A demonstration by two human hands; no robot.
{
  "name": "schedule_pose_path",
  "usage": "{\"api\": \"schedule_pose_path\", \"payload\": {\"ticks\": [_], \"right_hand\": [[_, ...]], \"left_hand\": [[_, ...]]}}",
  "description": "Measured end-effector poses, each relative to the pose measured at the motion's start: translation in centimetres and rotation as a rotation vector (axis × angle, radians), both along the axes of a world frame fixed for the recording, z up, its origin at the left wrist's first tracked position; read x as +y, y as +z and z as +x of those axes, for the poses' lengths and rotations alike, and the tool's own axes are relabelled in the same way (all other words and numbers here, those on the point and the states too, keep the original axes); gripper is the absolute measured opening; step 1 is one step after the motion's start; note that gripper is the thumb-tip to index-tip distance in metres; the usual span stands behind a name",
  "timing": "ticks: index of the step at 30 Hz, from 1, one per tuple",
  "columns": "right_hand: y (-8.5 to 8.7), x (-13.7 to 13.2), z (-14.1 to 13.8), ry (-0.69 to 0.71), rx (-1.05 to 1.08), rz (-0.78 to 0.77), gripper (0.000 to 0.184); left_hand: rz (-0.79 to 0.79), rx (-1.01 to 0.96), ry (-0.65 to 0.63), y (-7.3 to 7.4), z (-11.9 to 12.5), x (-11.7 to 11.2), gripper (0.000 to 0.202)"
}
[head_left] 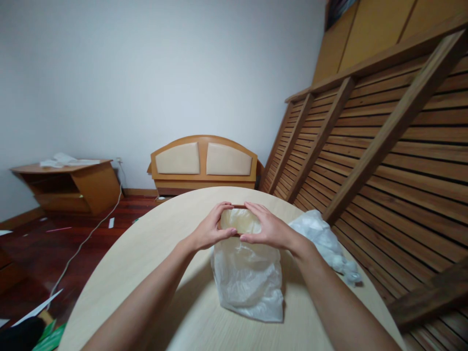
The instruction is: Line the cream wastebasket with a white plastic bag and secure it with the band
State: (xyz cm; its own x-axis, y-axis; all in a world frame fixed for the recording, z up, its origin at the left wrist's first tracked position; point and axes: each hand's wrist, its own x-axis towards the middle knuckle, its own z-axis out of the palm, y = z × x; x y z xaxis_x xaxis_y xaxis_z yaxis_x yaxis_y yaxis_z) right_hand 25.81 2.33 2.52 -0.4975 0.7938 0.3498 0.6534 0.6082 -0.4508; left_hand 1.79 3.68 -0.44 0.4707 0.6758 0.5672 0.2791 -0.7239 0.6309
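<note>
Both my hands meet over the rim of a small brown box [239, 207] lined with a translucent white plastic bag [248, 278]. My left hand [211, 229] curls round the box's left side, thumb along its near edge. My right hand [268, 226] curls round the right side in the same way, and the thumbs nearly touch. The bag's loose lower part drapes toward me over the pale round table [146, 253]. The inside of the box shows only the pale liner.
A bundle of crumpled white plastic bags [321, 239] lies on the table just right of my right wrist. A slatted wooden bed frame [383, 146] leans on the right. On the floor stand a padded headboard [203, 163] and a low wooden cabinet [69, 187]; a white cable [87, 239] crosses it.
</note>
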Motion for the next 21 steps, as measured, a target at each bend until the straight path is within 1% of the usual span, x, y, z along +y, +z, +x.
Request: {"api": "schedule_pose_path", "payload": {"ticks": [4, 7, 11, 14, 17, 19, 21], "right_hand": [[-0.6, -0.4, -0.1, -0.011, 0.110, 0.039, 0.111], [-1.1, -1.2, -0.1, -0.045, 0.186, 0.039, 0.111], [-2.3, -2.8, 0.0, -0.058, 0.307, 0.099, 0.095], [-3.9, -4.0, 0.2, -0.065, 0.398, 0.160, 0.085], [-5.7, -5.0, 0.3, -0.068, 0.401, 0.227, 0.078], [-6.5, -5.4, 0.3, -0.059, 0.371, 0.271, 0.081], [-7.1, -5.6, 0.3, -0.062, 0.357, 0.278, 0.091]], "left_hand": [[-0.009, -0.037, 0.010, -0.3, 0.2, -0.4, 0.077], [-0.055, -0.059, 0.029, -0.3, 0.5, -1.2, 0.078], [-0.109, -0.111, 0.109, -0.7, 0.9, -3.3, 0.075], [-0.071, -0.122, 0.154, -1.9, 1.4, -4.9, 0.076], [-0.059, -0.099, 0.198, -3.6, 1.9, -6.1, 0.084], [-0.075, -0.083, 0.221, -4.9, 2.1, -6.4, 0.087], [-0.101, -0.070, 0.234, -6.1, 2.1, -6.5, 0.089]]}}
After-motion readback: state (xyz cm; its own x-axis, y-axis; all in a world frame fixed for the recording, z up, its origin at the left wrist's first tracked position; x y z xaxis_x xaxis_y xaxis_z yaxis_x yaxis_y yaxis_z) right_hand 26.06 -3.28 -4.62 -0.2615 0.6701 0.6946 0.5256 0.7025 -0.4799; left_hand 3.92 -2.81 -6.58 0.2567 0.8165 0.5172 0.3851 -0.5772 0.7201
